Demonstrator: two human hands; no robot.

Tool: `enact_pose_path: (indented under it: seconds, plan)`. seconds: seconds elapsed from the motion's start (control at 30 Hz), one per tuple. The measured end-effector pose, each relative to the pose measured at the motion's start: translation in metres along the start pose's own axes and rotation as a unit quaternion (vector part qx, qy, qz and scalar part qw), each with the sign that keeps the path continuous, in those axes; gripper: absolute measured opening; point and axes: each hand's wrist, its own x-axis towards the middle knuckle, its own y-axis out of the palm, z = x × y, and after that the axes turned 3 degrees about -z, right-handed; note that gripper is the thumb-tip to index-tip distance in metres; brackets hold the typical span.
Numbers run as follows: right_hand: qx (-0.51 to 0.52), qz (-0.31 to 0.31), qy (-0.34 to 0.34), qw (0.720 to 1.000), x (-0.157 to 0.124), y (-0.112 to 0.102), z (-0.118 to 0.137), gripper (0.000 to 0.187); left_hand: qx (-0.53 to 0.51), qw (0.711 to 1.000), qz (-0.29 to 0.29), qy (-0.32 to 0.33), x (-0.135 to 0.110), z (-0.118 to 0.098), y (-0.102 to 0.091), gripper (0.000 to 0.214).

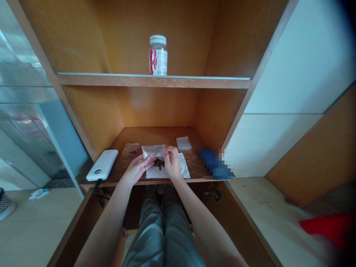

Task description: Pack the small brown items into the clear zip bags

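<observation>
Currently: left hand [136,169], fingers together, clamped on plastic bag [153,151] | right hand [172,162], fingers pinched on bag's right edge | dark bits [159,164] below bag, over white paper [183,167], frame center

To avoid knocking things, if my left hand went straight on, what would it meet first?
Your left hand would meet the clear plastic bag first; its fingertips seem to be at the bag's edge, though depth is unclear.

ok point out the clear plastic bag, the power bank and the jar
clear plastic bag [152,150]: head view, bag's upper middle
power bank [102,165]: head view, white face
jar [161,62]: head view, white label
</observation>
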Motion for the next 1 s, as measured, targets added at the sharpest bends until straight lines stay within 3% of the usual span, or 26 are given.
enact_pose_path:
  seconds: [0.7,0.87,1.0]
  plan:
    - [-0.023,-0.015,-0.018,0.999,0.0004,0.0021,-0.0052,0.01,0.025,1.0,0.01,-0.008,-0.0012,0.0026,-0.0033,0.033]
    - [-0.012,0.008,-0.012,1.0,0.0018,0.0003,-0.0008,0.014,0.031,0.999,0.01,0.018,-0.0017,0.0018,0.0002,0.029]
    - [0.001,0.015,0.002,1.0,0.0013,0.0,0.0016,0.016,0.045,0.999,-0.007,0.002,-0.0013,0.0022,-0.0003,0.029]
